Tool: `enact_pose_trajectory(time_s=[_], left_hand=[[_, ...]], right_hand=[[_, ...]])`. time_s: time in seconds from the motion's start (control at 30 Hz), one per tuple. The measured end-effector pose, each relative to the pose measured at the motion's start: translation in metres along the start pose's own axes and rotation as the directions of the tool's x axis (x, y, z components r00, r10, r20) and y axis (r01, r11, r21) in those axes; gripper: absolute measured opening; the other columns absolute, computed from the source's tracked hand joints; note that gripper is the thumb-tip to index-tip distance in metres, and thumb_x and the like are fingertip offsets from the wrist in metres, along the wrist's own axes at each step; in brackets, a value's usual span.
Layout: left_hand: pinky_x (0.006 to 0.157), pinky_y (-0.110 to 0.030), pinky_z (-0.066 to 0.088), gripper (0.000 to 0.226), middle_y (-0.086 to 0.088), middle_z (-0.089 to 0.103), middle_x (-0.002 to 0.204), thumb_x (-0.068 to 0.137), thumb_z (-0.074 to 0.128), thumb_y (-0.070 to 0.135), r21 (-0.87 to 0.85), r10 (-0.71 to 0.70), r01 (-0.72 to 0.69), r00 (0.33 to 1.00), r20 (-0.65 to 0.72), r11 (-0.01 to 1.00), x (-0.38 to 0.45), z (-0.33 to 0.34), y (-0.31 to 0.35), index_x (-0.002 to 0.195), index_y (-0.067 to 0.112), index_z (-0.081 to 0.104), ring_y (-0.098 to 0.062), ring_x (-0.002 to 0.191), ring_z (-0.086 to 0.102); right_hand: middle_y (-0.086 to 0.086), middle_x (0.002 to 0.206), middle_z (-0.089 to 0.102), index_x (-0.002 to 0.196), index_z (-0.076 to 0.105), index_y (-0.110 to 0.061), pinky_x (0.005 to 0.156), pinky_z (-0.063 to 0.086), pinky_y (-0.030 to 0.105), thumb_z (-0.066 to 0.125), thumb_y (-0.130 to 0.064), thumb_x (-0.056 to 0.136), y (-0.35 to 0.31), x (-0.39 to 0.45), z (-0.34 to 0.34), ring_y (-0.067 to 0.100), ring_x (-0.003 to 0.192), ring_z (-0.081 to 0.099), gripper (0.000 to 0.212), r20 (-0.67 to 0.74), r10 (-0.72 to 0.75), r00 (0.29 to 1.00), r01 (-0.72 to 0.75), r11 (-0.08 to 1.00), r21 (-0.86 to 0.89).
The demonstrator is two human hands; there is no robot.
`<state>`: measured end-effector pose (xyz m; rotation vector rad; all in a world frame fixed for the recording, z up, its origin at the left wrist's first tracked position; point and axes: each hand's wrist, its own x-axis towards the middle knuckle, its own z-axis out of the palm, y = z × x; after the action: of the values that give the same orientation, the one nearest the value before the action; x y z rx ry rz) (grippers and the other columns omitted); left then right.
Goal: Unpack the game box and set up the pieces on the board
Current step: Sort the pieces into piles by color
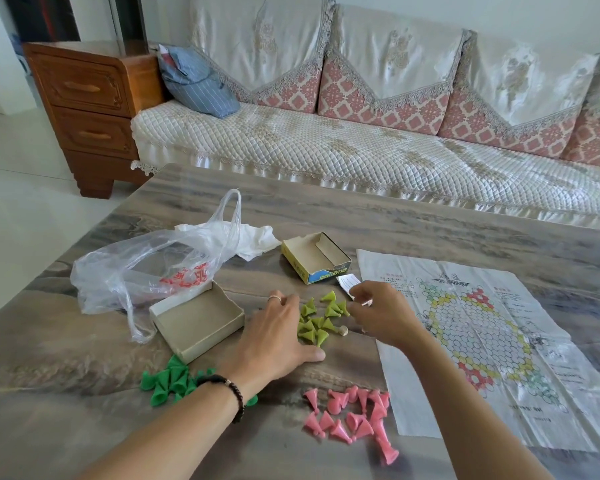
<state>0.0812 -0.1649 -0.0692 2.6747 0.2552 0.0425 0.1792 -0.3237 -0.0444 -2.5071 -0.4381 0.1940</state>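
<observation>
board: creased white paper game sheet with a hexagon star grid, flat at right of frame, no pieces on it yet
boxes: open grey cardboard tray centre-left; second box half with yellow-blue sides above centre, both look emptied
piles: yellow-green plastic cone pieces mid-frame between the hands; dark green cones lower left; pink cones bottom centre
left hand: fingers spread flat on the wooden table, corralling the yellow-green pile, holding nothing
right hand: curled at the pile's right edge, pinch unclear, cannot tell
step: sorting by colour
tip: keep piles apart, carry one colour to its matching star corner, stand each cone on a cell
</observation>
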Motion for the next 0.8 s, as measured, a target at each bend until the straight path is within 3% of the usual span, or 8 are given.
enact_pose_trajectory(time_s=[0.1, 0.23, 0.3, 0.37, 0.5, 0.57, 0.63, 0.8], left_hand=[[0.079, -0.034, 0.048, 0.078, -0.006, 0.045, 0.126, 0.072, 0.072, 0.061, 0.022, -0.015, 0.016, 0.999, -0.052, 1.0, 0.003, 0.005, 0.006, 0.127, 0.015, 0.042, -0.027, 0.104, 0.059], [0.074, -0.035, 0.048, 0.065, -0.005, 0.049, 0.119, 0.076, 0.071, 0.057, 0.004, 0.004, -0.003, 0.995, -0.098, 1.0, 0.016, 0.008, 0.008, 0.12, 0.016, 0.046, -0.026, 0.098, 0.061], [0.078, -0.038, 0.05, 0.064, -0.005, 0.05, 0.119, 0.077, 0.072, 0.054, -0.026, 0.012, -0.015, 0.995, -0.096, 1.0, 0.023, 0.007, 0.006, 0.122, 0.016, 0.048, -0.027, 0.101, 0.061], [0.082, -0.039, 0.05, 0.065, -0.005, 0.05, 0.122, 0.077, 0.074, 0.051, -0.039, 0.023, -0.026, 0.997, -0.073, 0.999, 0.027, 0.004, 0.003, 0.125, 0.016, 0.049, -0.028, 0.105, 0.059], [0.09, -0.039, 0.048, 0.068, -0.005, 0.049, 0.125, 0.076, 0.077, 0.043, -0.059, 0.066, -0.066, 0.998, -0.016, 0.996, 0.028, 0.0, -0.003, 0.131, 0.014, 0.048, -0.027, 0.112, 0.055], [0.09, -0.039, 0.047, 0.067, -0.006, 0.05, 0.124, 0.076, 0.078, 0.041, -0.082, 0.065, -0.066, 0.998, -0.015, 0.994, 0.029, -0.001, -0.006, 0.13, 0.013, 0.05, -0.026, 0.113, 0.054], [0.091, -0.037, 0.046, 0.066, -0.006, 0.051, 0.123, 0.076, 0.079, 0.039, -0.104, 0.066, -0.067, 0.998, -0.014, 0.992, 0.031, -0.002, -0.008, 0.129, 0.013, 0.051, -0.025, 0.112, 0.053], [0.09, -0.031, 0.044, 0.067, -0.004, 0.05, 0.127, 0.077, 0.078, 0.035, -0.115, 0.089, -0.094, 0.995, -0.05, 0.989, 0.031, -0.005, -0.011, 0.134, 0.015, 0.049, -0.022, 0.108, 0.055]], right_hand=[[0.019, 0.1, 0.066, 0.102, 0.063, 0.003, 0.079, 0.054, 0.046, 0.056, -0.015, 0.086, -0.004, 0.011, 0.0, 0.029, 0.077, 0.064, 0.025, 0.092, 0.024, 0.995, -0.022, 0.999, -0.027], [0.025, 0.108, 0.064, 0.11, 0.057, 0.01, 0.081, 0.05, 0.043, 0.058, -0.015, 0.084, -0.012, 0.017, 0.006, 0.038, 0.094, 0.061, 0.036, 0.162, -0.022, 0.987, 0.036, 0.996, -0.085], [0.025, 0.107, 0.063, 0.109, 0.058, 0.009, 0.075, 0.051, 0.04, 0.061, -0.016, 0.082, -0.015, 0.019, 0.007, 0.035, 0.078, 0.06, 0.037, 0.182, -0.041, 0.982, 0.057, 0.994, -0.088], [0.025, 0.106, 0.063, 0.11, 0.058, 0.008, 0.078, 0.053, 0.044, 0.063, -0.013, 0.079, -0.013, 0.022, 0.006, 0.021, 0.066, 0.053, 0.038, 0.196, -0.042, 0.98, 0.056, 0.996, -0.066], [0.018, 0.102, 0.061, 0.102, 0.059, -0.002, 0.073, 0.054, 0.043, 0.056, -0.008, 0.074, -0.009, 0.028, 0.002, 0.021, 0.069, 0.058, 0.028, 0.236, -0.036, 0.971, 0.051, 0.997, -0.061], [0.013, 0.103, 0.061, 0.114, 0.06, -0.009, 0.07, 0.051, 0.039, 0.052, -0.006, 0.076, -0.009, 0.032, 0.004, 0.021, 0.078, 0.06, 0.039, 0.256, -0.043, 0.966, 0.063, 0.995, -0.072], [0.002, 0.104, 0.058, 0.133, 0.054, -0.019, 0.076, 0.042, 0.027, 0.05, -0.005, 0.078, -0.011, 0.035, 0.007, 0.018, 0.094, 0.056, 0.056, 0.281, -0.064, 0.958, 0.097, 0.99, -0.106], [-0.001, 0.11, 0.057, 0.132, 0.054, -0.022, 0.084, 0.039, 0.024, 0.051, -0.007, 0.081, -0.007, 0.031, 0.011, 0.019, 0.105, 0.056, 0.054, 0.253, -0.09, 0.963, 0.117, 0.989, -0.092]])
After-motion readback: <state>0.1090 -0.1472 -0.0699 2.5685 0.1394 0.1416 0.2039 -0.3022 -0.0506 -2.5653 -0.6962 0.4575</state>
